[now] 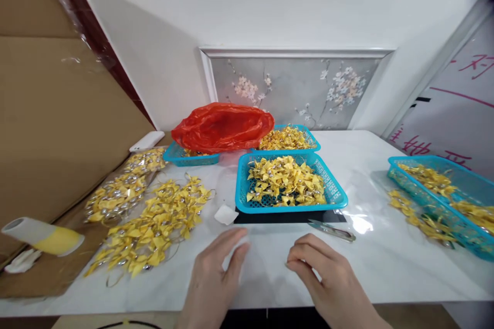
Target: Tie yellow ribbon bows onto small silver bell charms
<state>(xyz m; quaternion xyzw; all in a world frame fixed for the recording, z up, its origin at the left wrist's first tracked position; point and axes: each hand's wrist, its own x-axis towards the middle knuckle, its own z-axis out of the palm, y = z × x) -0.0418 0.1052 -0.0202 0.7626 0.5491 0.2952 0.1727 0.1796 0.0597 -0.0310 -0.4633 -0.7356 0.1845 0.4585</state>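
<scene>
My left hand (219, 264) hovers over the front of the white table, thumb and fingers apart and holding nothing visible. Beside it my right hand (326, 272) is closed in a pinch, thumb against fingertips; anything between them is too small to make out. Just beyond both hands stands a blue plastic basket (291, 209) with yellow ribbon-like pieces (287, 177) that carry small silvery bells or beads. A pair of thread snips (332, 231) lies near my right hand. Left of my left hand spreads a loose pile of similar yellow pieces (154, 231).
A red plastic bag (224, 126) covers part of a blue basket (193, 161) at the back. Another basket (314, 139) stands behind the middle one, and a long one (436, 205) at right. A thread cone (44, 236) lies at left. A white scrap (226, 215) sits mid-table.
</scene>
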